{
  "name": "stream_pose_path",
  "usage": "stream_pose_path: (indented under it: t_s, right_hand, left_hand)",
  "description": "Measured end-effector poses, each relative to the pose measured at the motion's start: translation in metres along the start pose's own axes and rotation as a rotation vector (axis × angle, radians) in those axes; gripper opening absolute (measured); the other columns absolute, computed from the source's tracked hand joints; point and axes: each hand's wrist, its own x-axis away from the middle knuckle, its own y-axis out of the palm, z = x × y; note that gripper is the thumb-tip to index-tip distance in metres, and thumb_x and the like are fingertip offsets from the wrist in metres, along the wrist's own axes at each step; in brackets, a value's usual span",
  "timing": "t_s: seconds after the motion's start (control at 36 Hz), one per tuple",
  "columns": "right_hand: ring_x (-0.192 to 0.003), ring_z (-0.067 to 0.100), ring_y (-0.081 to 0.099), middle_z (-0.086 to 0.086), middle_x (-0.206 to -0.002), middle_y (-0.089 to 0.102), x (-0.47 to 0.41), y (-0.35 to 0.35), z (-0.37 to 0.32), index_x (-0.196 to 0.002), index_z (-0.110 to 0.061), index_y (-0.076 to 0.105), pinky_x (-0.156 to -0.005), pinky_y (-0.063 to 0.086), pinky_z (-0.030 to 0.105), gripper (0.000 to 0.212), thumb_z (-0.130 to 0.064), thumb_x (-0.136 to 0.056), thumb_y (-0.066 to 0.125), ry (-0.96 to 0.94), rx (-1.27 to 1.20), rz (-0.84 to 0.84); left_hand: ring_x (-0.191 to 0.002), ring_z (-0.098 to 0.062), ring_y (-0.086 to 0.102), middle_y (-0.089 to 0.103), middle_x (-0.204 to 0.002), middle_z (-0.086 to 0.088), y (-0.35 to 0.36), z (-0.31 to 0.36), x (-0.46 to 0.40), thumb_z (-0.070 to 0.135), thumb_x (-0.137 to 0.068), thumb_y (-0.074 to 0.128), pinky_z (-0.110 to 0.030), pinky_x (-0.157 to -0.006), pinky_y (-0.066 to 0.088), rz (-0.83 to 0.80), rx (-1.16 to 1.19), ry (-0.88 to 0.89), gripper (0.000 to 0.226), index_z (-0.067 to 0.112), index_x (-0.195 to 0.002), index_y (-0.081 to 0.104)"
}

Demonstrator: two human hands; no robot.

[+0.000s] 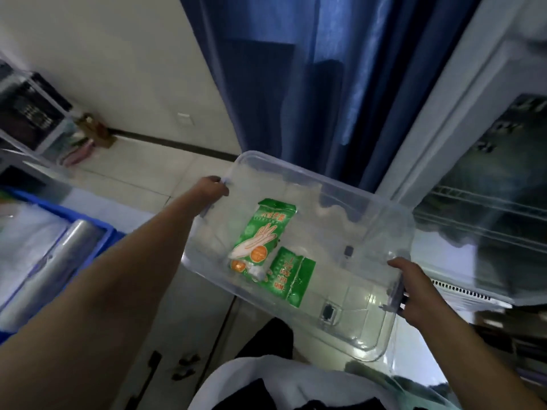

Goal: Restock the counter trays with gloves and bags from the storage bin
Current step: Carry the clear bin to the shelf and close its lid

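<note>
Both hands carry the clear rectangular plastic storage bin (370, 232) at frame centre: left hand (211, 189) and right hand (414, 287), fingers wrapped on opposite handles. Two green glove packets (266, 232) lie inside. Next, probably setting it by the blue tray (97, 241), lower left.

Both bare arms reach forward and down, the left hand (211, 189) stretched out farther with fingers curled closed in a grip, the right hand (414, 287) nearer the body (thumb on top, fingers wrapped under and mostly hidden).
</note>
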Motion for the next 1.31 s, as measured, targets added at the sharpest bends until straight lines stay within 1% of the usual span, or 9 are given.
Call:
stream_pose_path:
  t_s: [0.25,0.39,0.61,0.81,0.92,1.08,1.17,1.25,1.31]
  right_hand:
    - [-0.082,0.032,0.058,0.013,-0.09,0.062,-0.025,0.136,-0.133,-0.101,-0.011,0.065,-0.077,0.049,0.041,0.031,-0.032,-0.079,0.065,-0.227,0.109,0.019]
    - [-0.041,0.02,0.064,0.006,-0.05,0.065,-0.041,0.21,-0.225,-0.076,-0.011,0.064,-0.037,0.049,0.025,0.023,-0.031,-0.085,0.057,-0.28,0.196,-0.094]
    - [-0.108,0.042,0.064,0.024,-0.117,0.068,-0.106,0.355,-0.341,-0.117,-0.007,0.066,-0.096,0.049,0.06,0.049,-0.038,-0.08,0.061,-0.321,0.479,-0.183]
    - [-0.093,0.038,0.067,0.024,-0.107,0.07,-0.163,0.495,-0.416,-0.111,-0.007,0.067,-0.085,0.056,0.053,0.044,-0.035,-0.077,0.063,-0.314,0.675,-0.339]
    - [-0.104,0.042,0.065,0.026,-0.112,0.068,-0.181,0.581,-0.453,-0.113,-0.004,0.066,-0.093,0.051,0.061,0.045,-0.033,-0.078,0.066,-0.353,0.79,-0.432]
    - [-0.108,0.038,0.06,0.019,-0.124,0.062,-0.181,0.728,-0.475,-0.124,-0.003,0.058,-0.092,0.051,0.048,0.052,-0.03,-0.081,0.063,-0.449,0.905,-0.571]
    - [-0.082,0.03,0.062,0.013,-0.109,0.064,-0.178,0.801,-0.479,-0.126,-0.003,0.057,-0.068,0.053,0.037,0.05,-0.025,-0.081,0.064,-0.431,0.934,-0.642]
    - [-0.09,0.037,0.067,0.019,-0.101,0.068,-0.176,0.867,-0.483,-0.116,-0.002,0.062,-0.082,0.058,0.048,0.047,-0.029,-0.077,0.066,-0.422,1.012,-0.69]
    - [-0.062,0.029,0.065,0.012,-0.064,0.067,-0.172,0.907,-0.484,-0.099,-0.005,0.062,-0.056,0.056,0.035,0.035,-0.032,-0.078,0.066,-0.431,1.047,-0.692]
  left_hand:
    - [-0.075,-0.027,0.057,0.06,-0.093,-0.02,-0.105,0.008,-0.1,0.013,-0.085,0.061,-0.037,-0.071,0.049,0.104,0.194,-0.082,0.028,0.002,-0.11,0.068]
    - [-0.082,-0.025,0.054,0.055,-0.096,-0.017,-0.144,0.003,-0.141,0.01,-0.085,0.057,-0.04,-0.078,0.047,0.098,0.25,-0.165,0.034,0.001,-0.117,0.063]
    - [-0.063,-0.025,0.05,0.049,-0.079,-0.016,-0.189,-0.012,-0.219,0.019,-0.088,0.061,-0.049,-0.071,0.05,0.128,0.446,-0.463,0.018,0.007,-0.101,0.057]
    - [-0.065,-0.026,0.052,0.052,-0.083,-0.015,-0.217,-0.039,-0.257,0.022,-0.088,0.059,-0.028,-0.062,0.042,0.28,0.612,-0.648,0.019,0.01,-0.103,0.058]
    - [-0.074,-0.024,0.048,0.05,-0.088,-0.012,-0.236,-0.049,-0.26,0.031,-0.088,0.056,-0.028,-0.064,0.037,0.356,0.732,-0.756,0.022,0.011,-0.1,0.055]
    - [-0.076,-0.025,0.048,0.049,-0.092,-0.012,-0.278,-0.066,-0.272,0.033,-0.09,0.057,-0.03,-0.063,0.038,0.478,0.898,-0.852,0.031,0.007,-0.107,0.052]
    - [-0.077,-0.027,0.051,0.05,-0.09,-0.013,-0.303,-0.079,-0.284,0.029,-0.09,0.058,-0.032,-0.064,0.039,0.566,0.969,-0.89,0.029,0.008,-0.107,0.052]
    - [-0.087,-0.03,0.054,0.052,-0.094,-0.014,-0.333,-0.095,-0.302,0.028,-0.09,0.06,-0.034,-0.066,0.042,0.617,0.984,-0.904,0.03,0.009,-0.112,0.053]
    - [-0.092,-0.031,0.054,0.053,-0.1,-0.014,-0.356,-0.107,-0.318,0.028,-0.091,0.061,-0.036,-0.069,0.042,0.648,1.005,-0.902,0.032,0.009,-0.115,0.052]
